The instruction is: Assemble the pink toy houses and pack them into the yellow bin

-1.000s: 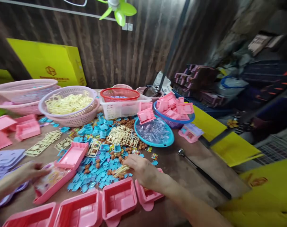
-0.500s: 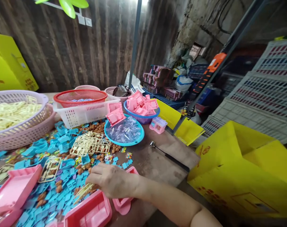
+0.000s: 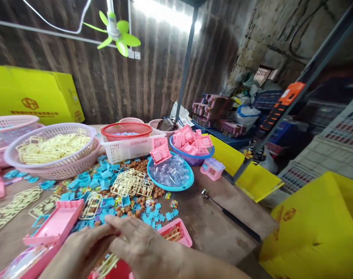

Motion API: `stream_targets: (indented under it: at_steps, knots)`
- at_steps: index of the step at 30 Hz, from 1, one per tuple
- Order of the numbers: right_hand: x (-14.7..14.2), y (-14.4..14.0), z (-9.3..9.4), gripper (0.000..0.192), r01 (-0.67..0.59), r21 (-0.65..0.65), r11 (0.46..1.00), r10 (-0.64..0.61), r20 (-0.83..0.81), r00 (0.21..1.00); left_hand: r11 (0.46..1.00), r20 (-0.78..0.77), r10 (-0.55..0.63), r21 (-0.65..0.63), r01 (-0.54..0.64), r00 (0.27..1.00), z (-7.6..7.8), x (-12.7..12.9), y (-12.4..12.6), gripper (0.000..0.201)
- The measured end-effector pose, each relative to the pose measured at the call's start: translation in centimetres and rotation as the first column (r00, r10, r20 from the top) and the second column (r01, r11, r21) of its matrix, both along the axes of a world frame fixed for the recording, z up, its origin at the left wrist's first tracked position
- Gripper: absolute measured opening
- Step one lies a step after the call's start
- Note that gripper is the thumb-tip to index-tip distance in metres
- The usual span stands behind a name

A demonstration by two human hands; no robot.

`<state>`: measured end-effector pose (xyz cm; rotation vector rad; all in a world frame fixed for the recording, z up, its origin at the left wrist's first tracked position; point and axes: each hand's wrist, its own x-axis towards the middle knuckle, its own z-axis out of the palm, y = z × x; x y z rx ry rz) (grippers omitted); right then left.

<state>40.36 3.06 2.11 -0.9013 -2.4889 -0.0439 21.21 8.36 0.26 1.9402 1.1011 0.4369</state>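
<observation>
Both hands meet low at the near edge of the table (image 3: 217, 228); the left hand (image 3: 77, 252) and right hand (image 3: 144, 248) close their fingers together on a cream plastic frame (image 3: 106, 265), which pokes out below them, partly hidden; the right fingers (image 3: 121, 224) lie nearly straight over the left; just beside them sit a pink tray (image 3: 176, 232) and scattered blue pieces (image 3: 153, 215); farther back stands a blue bowl (image 3: 170, 176).
</observation>
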Motion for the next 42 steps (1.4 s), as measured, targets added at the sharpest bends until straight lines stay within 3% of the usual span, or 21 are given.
stream_targets:
  at_steps: [4, 7, 11, 17, 21, 25, 31, 35, 39, 42]
  knots:
    - [1.2, 0.3, -1.0, 0.020, 0.059, -0.134, 0.989, -0.080, -0.154, 0.985, 0.993, 0.155, 0.049, -0.115, -0.031, 0.987, 1.3, 2.0, -0.4, 0.052]
    - [2.2, 0.2, -1.0, 0.017, 0.105, -0.238, 0.966, -0.160, -0.225, 0.961, 0.984, 0.201, 0.096, -0.166, -0.063, 0.975, 1.2, 2.3, -0.9, 0.055]
    - [2.7, -0.4, -0.5, 0.027, 0.128, -0.272, 0.954, -0.184, -0.191, 0.964, 0.990, 0.122, 0.132, -0.056, -0.126, 0.984, 0.7, 2.5, -2.0, 0.050]
    - [2.8, -1.0, -1.4, 0.033, 0.089, -0.327, 0.941, -0.124, -0.088, 0.988, 0.995, -0.022, 0.058, 0.082, -0.056, 0.998, 0.8, 3.4, -3.2, 0.033]
    - [3.6, -0.9, -2.5, 0.034, 0.059, -0.412, 0.909, -0.133, -0.154, 0.979, 0.998, -0.060, 0.017, 0.055, -0.013, 0.998, 1.1, 3.9, -3.3, 0.028]
    - [5.0, -0.5, -2.3, 0.039, 0.069, -0.394, 0.916, -0.151, -0.180, 0.972, 0.997, 0.006, 0.075, 0.011, -0.075, 0.997, 1.2, 4.2, -2.4, 0.027]
    - [7.9, 0.3, -1.3, 0.019, 0.116, -0.443, 0.889, -0.197, -0.141, 0.970, 0.983, 0.053, 0.182, -0.021, -0.181, 0.982, 0.4, 4.2, -0.9, 0.029]
    - [8.8, 0.6, -0.6, 0.016, 0.092, -0.478, 0.874, -0.170, -0.122, 0.978, 0.987, -0.055, 0.136, 0.094, -0.130, 0.989, 1.3, 5.1, -0.5, 0.026]
    - [9.7, 0.8, 0.7, 0.016, 0.058, -0.481, 0.875, -0.160, -0.173, 0.972, 0.940, -0.245, 0.222, 0.311, -0.141, 0.944, 3.0, 6.2, 0.1, 0.021]
    - [10.1, 1.0, 1.2, 0.016, 0.081, -0.463, 0.883, -0.203, -0.219, 0.954, 0.937, -0.311, 0.144, 0.348, -0.029, 0.939, 3.7, 7.4, -0.1, 0.019]
